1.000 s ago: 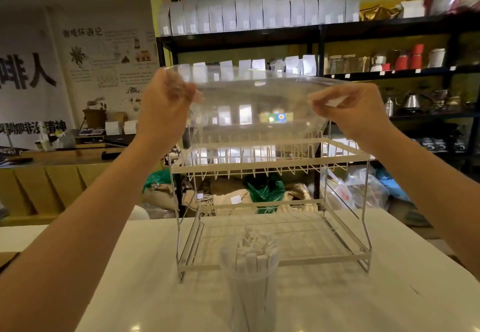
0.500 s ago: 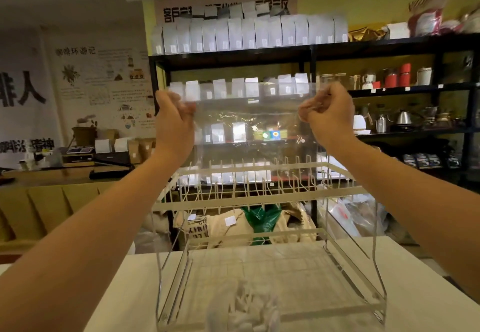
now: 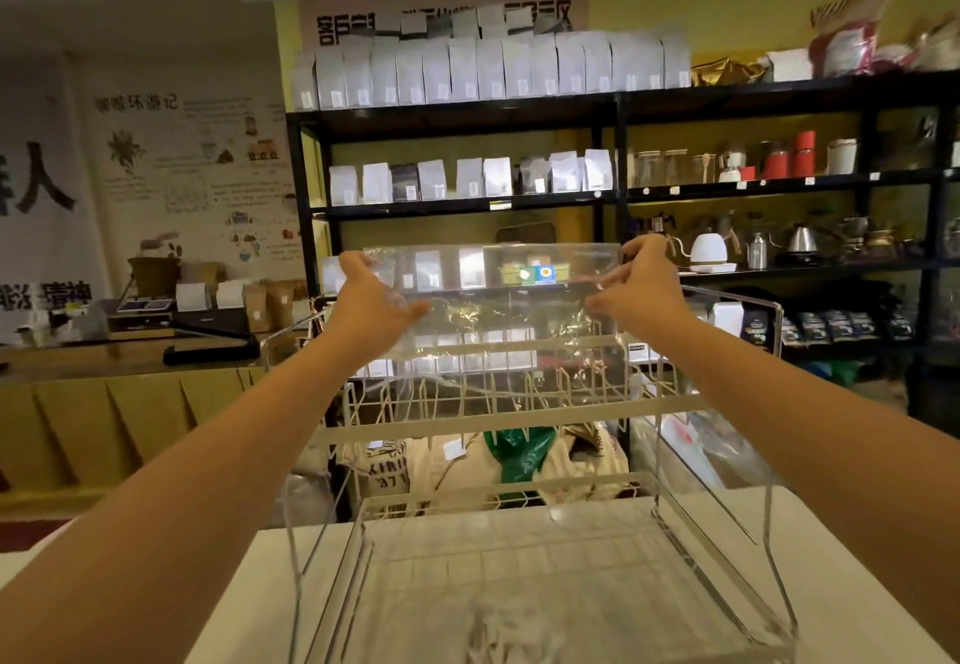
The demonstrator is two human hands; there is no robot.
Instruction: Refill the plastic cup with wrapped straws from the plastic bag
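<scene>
Shop shelves behind | poster text unreadable | left hand [image 3: 371, 299], right hand [image 3: 641, 281] pinch plastic bag [image 3: 498, 310] corners

Wall poster [image 3: 182, 164], ten o'clock: heading "咖啡环游记". Left banner [image 3: 39, 195]: large "人". Burlap sack [image 3: 387, 471], centre: "37".

Two hands hold a clear bag up.
The left hand [image 3: 371, 302] and right hand [image 3: 641, 284] pinch the plastic bag [image 3: 498, 310] above a wire rack [image 3: 498, 421], mid-frame.
</scene>
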